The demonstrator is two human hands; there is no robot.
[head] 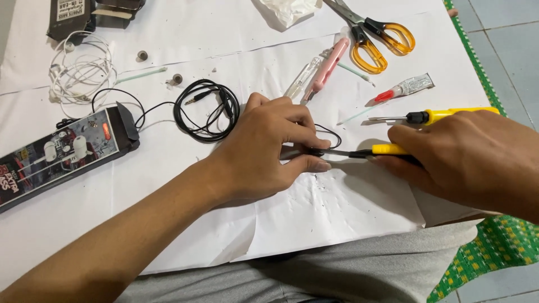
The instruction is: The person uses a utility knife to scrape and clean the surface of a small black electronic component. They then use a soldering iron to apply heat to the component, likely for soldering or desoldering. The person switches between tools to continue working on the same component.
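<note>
My left hand (268, 147) rests on the white paper (314, 219), its fingertips pinching a thin black earphone cable (332, 134) against the sheet. A coil of the same black cable (206, 110) with its plug lies just left of that hand. My right hand (466, 160) grips a yellow-handled tool (387, 150) whose dark metal tip (337, 152) touches the spot where my left fingers pinch the cable. What sits under the fingertips is hidden.
A second yellow-handled tool (449, 114) and a small glue tube (404, 88) lie beyond my right hand. Further back are orange-handled scissors (375, 39), a pink cutter (328, 64), cotton swabs, white earphones (78, 70), an earphone box (59, 154) and crumpled tissue (286, 10).
</note>
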